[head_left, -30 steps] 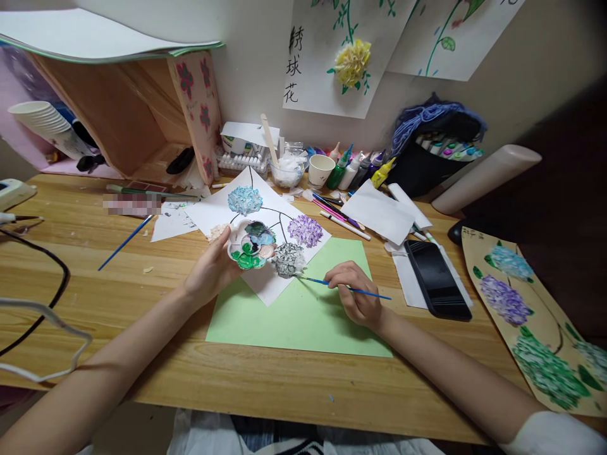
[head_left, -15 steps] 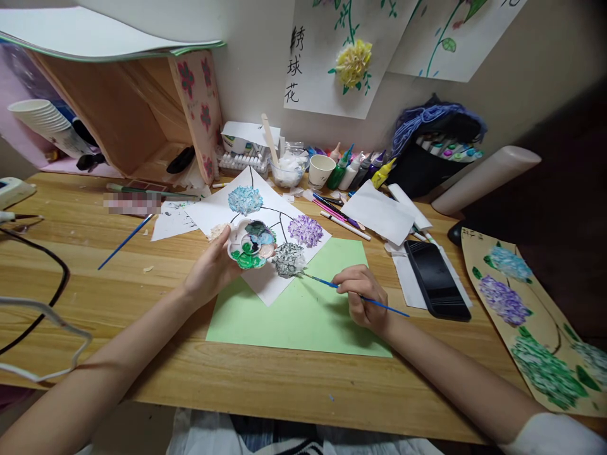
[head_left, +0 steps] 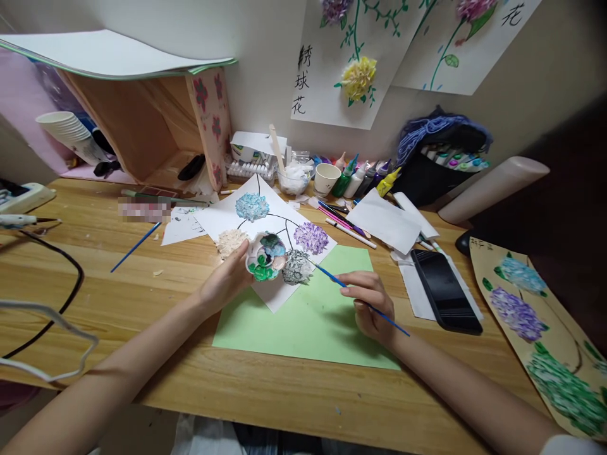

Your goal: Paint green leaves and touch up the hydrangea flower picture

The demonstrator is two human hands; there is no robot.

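Observation:
My left hand (head_left: 226, 278) grips a white flower-shaped paint palette (head_left: 265, 258) by its left edge, tilted over the white paper (head_left: 275, 297). Green, blue, dark and pale pink paint fills its wells. In my right hand (head_left: 372, 303) a thin blue paintbrush (head_left: 332, 277) is pinched, its tip at the right edge of a grey textured flower (head_left: 298, 268). Blue (head_left: 252, 206), purple (head_left: 311, 238) and cream (head_left: 231, 243) flowers also sit on this paper, joined by thin black stems. Beneath lies a green sheet (head_left: 303, 341), and the palette hides part of the paper.
A phone (head_left: 446, 291) lies to the right, beside a painted flower sheet (head_left: 521, 309). Paint bottles (head_left: 365, 177), a paper cup (head_left: 327, 179) and a bowl of white scraps (head_left: 294, 179) line the wall. Another blue brush (head_left: 136, 248) and a black cable (head_left: 71, 291) lie left.
The camera view has shifted slightly. The brush tip has moved up along the grey flower's right edge, and the right hand's fingers have loosened a little. The palette stays in the left hand.

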